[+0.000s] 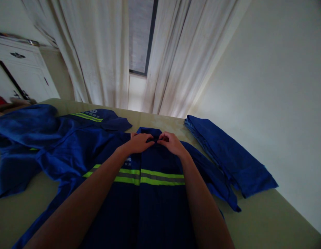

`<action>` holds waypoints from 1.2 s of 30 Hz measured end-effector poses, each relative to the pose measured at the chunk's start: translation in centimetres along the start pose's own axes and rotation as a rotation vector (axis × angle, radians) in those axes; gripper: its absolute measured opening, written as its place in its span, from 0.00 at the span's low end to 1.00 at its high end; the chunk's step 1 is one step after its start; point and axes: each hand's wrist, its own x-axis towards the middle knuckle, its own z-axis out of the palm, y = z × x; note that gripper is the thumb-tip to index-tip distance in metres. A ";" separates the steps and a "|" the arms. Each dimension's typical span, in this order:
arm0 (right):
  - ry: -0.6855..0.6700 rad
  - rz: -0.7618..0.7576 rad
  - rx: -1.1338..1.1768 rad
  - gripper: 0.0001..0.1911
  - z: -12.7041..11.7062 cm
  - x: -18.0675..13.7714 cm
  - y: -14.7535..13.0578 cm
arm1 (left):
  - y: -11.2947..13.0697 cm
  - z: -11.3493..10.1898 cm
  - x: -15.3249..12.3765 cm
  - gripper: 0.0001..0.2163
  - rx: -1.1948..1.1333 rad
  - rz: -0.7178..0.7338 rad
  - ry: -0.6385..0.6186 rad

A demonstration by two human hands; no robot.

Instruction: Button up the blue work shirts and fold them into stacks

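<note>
A dark blue work jacket [160,200] lies spread front side up, with yellow-green and grey reflective bands across its chest. Its collar [149,130] points away from me. My left hand [141,142] pinches the collar's left side near the neck opening. On the other side, my right hand [171,142] closes its thumb and fingers on the collar's right edge. The two sets of fingertips are close together, with a small gap between them. What lies between the fingertips is partly hidden. White lettering shows on the chest beside my left forearm.
More blue work clothes [93,119] with reflective bands lie heaped at the left. A folded blue garment [225,152] rests on the right near the wall. All lie on a greenish bed-like surface [269,221]. Curtains [98,52] hang behind; a white cabinet [23,65] stands far left.
</note>
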 end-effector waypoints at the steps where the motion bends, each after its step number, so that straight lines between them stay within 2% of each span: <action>1: 0.025 -0.022 -0.008 0.09 -0.1 0.0 0.0 | 0.2 0.0 0.0 0.10 -0.001 0.001 -0.001; 3: 0.019 -0.065 -0.054 0.10 -0.5 -0.2 -0.1 | 0.4 -0.4 -0.1 0.09 -0.006 0.009 -0.018; 6: -0.049 -0.115 -0.203 0.19 -0.9 -0.5 0.0 | 0.8 -1.6 -0.2 0.09 -0.051 0.043 -0.045; 9: -0.096 -0.092 -0.285 0.23 -0.9 -0.7 0.1 | 1.0 -2.3 -0.2 0.08 -0.109 0.058 -0.091; 11: -0.070 -0.045 -0.325 0.20 -0.8 -0.7 0.0 | 1.1 -2.4 -0.2 0.09 -0.156 0.048 -0.129; 14: 0.056 -0.022 -0.437 0.12 -0.8 -0.7 -0.5 | 1.5 -2.0 -0.1 0.10 -0.179 0.041 -0.156; 17: 0.112 -0.036 -0.488 0.07 -0.8 -0.7 -1.3 | 2.1 -1.6 -0.2 0.12 0.037 0.046 -0.108; 20: 0.151 -0.011 -0.522 0.07 -0.6 -0.8 -1.7 | 2.9 -1.2 -0.3 0.11 0.217 0.052 -0.070; 22: 0.162 0.000 -0.541 0.10 -0.5 -0.8 -1.6 | 3.4 -1.0 -0.4 0.11 0.154 0.108 -0.101; 25: 0.142 -0.007 -0.512 0.16 -0.3 -0.6 -0.9 | 3.6 -0.9 0.0 0.16 -0.141 0.171 -0.197; 26: 0.144 -0.012 -0.493 0.17 -0.2 -0.5 -0.6 | 3.3 -0.9 0.2 0.18 -0.246 0.150 -0.196; 28: 0.153 -0.019 -0.451 0.18 -0.1 -0.2 -0.1 | 2.2 -1.1 0.6 0.22 -0.356 0.049 -0.071; 30: 0.133 -0.013 -0.410 0.16 0.0 -0.1 0.3 | 0.2 -1.3 0.9 0.20 -0.276 -0.054 0.144; 31: 0.104 -0.018 -0.386 0.15 0.1 -0.1 0.4 | -0.9 -1.5 0.9 0.18 -0.187 -0.079 0.212; 32: 0.068 -0.036 -0.361 0.15 0.2 -0.2 0.6 | -2.1 -1.5 0.7 0.17 -0.094 -0.083 0.228; 33: 0.029 -0.066 -0.340 0.15 0.3 -0.2 0.7 | -3.1 -1.6 0.5 0.18 -0.019 -0.076 0.190; 36: -0.038 -0.136 -0.340 0.12 0.8 -0.4 1.2 | -5.3 -1.3 -0.4 0.26 0.085 -0.066 -0.038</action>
